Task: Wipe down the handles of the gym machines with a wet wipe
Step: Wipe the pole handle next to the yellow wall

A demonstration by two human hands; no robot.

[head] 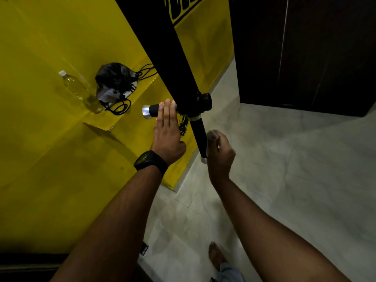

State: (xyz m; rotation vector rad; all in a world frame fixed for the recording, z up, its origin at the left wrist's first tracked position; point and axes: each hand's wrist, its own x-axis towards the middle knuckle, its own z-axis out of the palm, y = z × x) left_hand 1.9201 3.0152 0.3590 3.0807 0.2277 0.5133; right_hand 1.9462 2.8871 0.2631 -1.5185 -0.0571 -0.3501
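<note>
- Side handle (151, 110) and lower handle (198, 133), two black grips with silver end caps, both branch from the hub (203, 102). That hub sits at the foot of the black machine arm (162, 47), and it's our landmark.
- Far left of the hub, a clear plastic bottle (81, 91) with a white cap stands on the yellow ledge (50, 139).
- Closer to the hub on that same ledge sits a crumpled black drawstring bag (115, 82), cords trailing, just beside the bottle.
- The side handle sticks out left from the hub, cap end pointing toward the bag.
- Left hand (167, 131) is laid flat, fingers straight and together. The fingertips rest across the side handle right next to the hub, clasping nothing; there's a black watch (150, 162) on the wrist.
- The lower handle runs down from the hub toward the camera, between the two hands.
- Right hand (220, 153), below and right of the hub, is curled, gripping a pale wet wipe (207, 148) against the right flank of the lower handle near its cap. Whether the fingers wrap fully round the grip is hidden.
- Well below the hub, a bare foot (216, 255) stands on the pale tiled floor (284, 159).
- Right of the hub, a dark door (305, 47) rises.
</note>
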